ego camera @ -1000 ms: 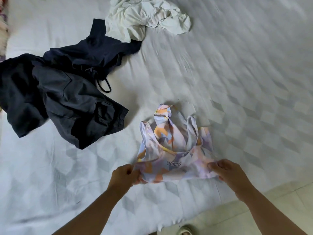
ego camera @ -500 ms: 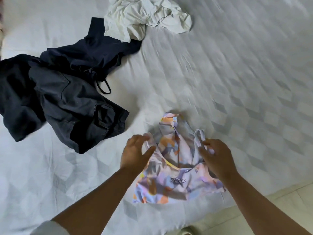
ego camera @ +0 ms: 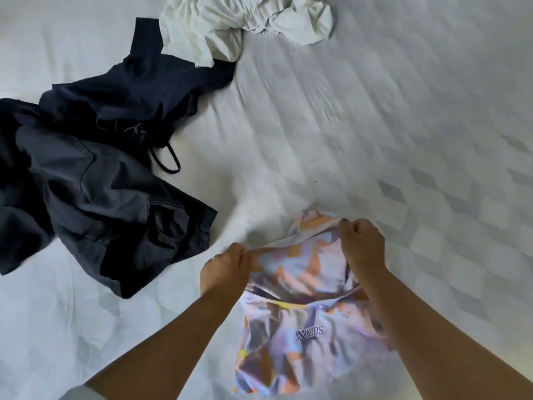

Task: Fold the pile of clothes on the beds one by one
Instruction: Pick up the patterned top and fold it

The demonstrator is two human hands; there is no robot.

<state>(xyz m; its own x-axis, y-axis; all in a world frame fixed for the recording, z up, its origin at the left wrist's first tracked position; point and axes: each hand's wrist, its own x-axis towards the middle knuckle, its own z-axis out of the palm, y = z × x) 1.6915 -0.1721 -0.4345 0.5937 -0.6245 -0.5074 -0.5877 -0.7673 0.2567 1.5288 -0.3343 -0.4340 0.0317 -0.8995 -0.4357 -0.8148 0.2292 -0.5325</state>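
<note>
**Head view: both hands pinch the top edge of a patterned kids' top on the bed**

Head camera looks down on a white bed (ego camera: 360, 116) whose sheet carries a faint diamond pattern. Close to the near edge lies a small patterned top (ego camera: 291, 321) in lilac, orange and pale blue, with "X KIDS" printed across its lower half. It lies on the sheet between the person's two forearms, its hem toward the person.

At the garment's upper left edge, the left hand (ego camera: 223, 269) has its fingers curled, gathering the cloth in a pinch. At the upper right edge, a little farther up the bed, the right hand (ego camera: 362, 246) is curled too and nips the fabric between thumb and fingertips. The cloth between the two hands looks drawn fairly taut, and the fabric is slightly blurred.

Off to the left, well apart from the top, a heap of dark clothing sprawls: dark cargo shorts (ego camera: 112, 215) with a pocket showing, and behind them a navy garment (ego camera: 138, 93) with a looped drawstring. At the far edge a crumpled white garment (ego camera: 236, 21) overlaps the navy one's upper corner.
</note>
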